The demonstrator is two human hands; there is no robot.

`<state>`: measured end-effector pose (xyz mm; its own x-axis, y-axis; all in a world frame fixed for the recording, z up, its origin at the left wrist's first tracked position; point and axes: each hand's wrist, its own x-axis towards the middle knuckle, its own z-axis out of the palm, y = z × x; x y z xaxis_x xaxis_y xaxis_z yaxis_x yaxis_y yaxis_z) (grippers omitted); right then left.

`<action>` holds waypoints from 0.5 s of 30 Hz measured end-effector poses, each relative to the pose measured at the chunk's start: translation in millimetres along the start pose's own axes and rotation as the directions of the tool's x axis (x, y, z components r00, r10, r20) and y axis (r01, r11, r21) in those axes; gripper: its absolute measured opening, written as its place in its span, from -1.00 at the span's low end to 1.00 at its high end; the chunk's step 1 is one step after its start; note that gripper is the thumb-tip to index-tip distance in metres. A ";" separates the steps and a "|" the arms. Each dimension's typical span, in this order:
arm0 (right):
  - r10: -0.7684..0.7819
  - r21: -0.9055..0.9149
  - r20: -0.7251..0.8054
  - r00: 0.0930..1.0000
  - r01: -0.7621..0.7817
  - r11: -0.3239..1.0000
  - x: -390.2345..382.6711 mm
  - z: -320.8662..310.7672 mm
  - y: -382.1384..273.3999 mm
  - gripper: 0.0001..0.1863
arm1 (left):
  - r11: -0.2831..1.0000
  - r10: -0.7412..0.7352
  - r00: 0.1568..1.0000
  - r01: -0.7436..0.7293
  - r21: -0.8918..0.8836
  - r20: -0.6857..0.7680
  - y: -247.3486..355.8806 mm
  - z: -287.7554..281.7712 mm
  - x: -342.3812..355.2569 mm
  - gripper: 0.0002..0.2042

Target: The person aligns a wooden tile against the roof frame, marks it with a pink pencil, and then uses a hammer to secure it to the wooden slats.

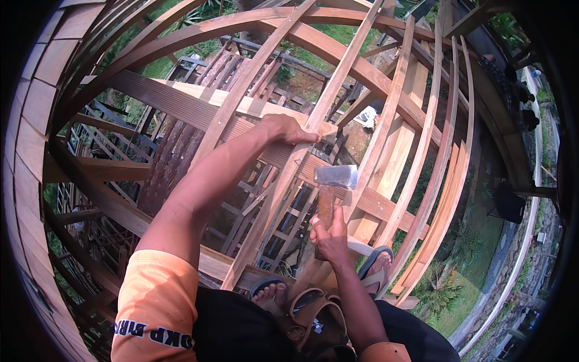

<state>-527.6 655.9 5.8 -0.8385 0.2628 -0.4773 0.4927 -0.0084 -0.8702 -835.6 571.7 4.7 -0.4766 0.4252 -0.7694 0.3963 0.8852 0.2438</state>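
Note:
My right hand point(330, 238) is closed round the wooden handle of a hatchet point(335, 176). Its grey metal head points up, and the cutting edge faces right. Farther off, my left hand point(284, 128) reaches across to a long wooden batten point(325, 105). The thumb lies against the batten, while the other fingers curl out of sight behind the hand. Next to that hand, a pale plank point(241, 104) runs off to the left. Beneath both crosses a wide grooved beam point(175, 105).
Curved rafters point(211, 27) and several battens point(422, 139) form an open frame with gaps to the ground far below. My sandalled feet point(377, 271) stand on the timbers. A brown tool pouch point(332, 304) hangs at my waist. Wooden shingles point(33, 133) line the left edge.

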 end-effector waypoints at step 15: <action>0.143 0.576 0.271 0.952 -0.279 0.769 19.5 41.2 7.4 -0.81 | 0.968 0.202 0.957 -0.227 -0.107 -0.209 -12.8 9.9 -4.8 -0.06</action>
<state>-549.9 621.2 -15.0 -0.7906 -0.0121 -0.6122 0.4790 -0.6352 -0.6059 -830.6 556.4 -0.5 -0.5399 0.6250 -0.5638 0.4083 0.7802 0.4739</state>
